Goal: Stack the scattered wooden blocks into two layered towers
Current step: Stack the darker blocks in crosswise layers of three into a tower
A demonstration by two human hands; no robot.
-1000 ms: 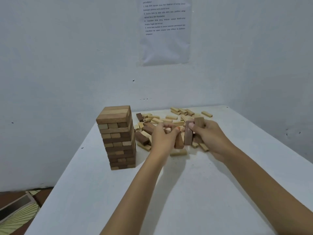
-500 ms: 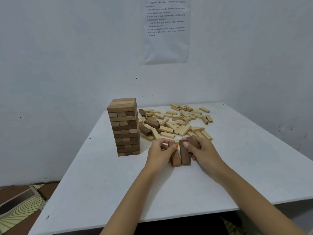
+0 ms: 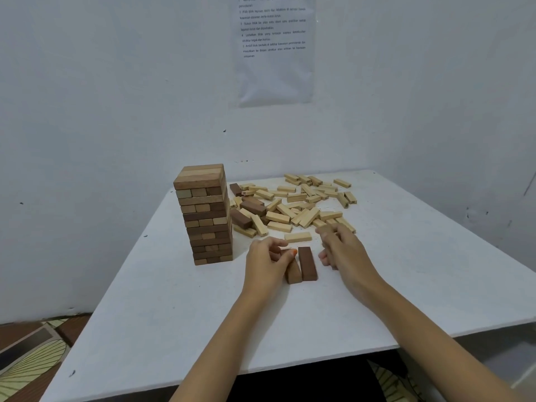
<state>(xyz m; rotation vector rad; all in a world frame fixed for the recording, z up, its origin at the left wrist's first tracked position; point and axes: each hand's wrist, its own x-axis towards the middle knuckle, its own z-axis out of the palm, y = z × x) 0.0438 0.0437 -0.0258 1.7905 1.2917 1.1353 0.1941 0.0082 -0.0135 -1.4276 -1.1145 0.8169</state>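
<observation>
Tower (image 3: 206, 213) one done; second just two base blocks (image 3: 307, 264), left hand (image 3: 266, 256) pinching one; right hand (image 3: 339, 248) loose, empty; pile (image 3: 290, 204) unstacked.

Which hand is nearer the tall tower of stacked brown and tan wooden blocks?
Left. The left hand sits just right of the tower; the right hand is farther right, past two flat brown blocks.

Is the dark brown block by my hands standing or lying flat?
Lying flat: the dark brown block rests lengthwise on the table.
</observation>
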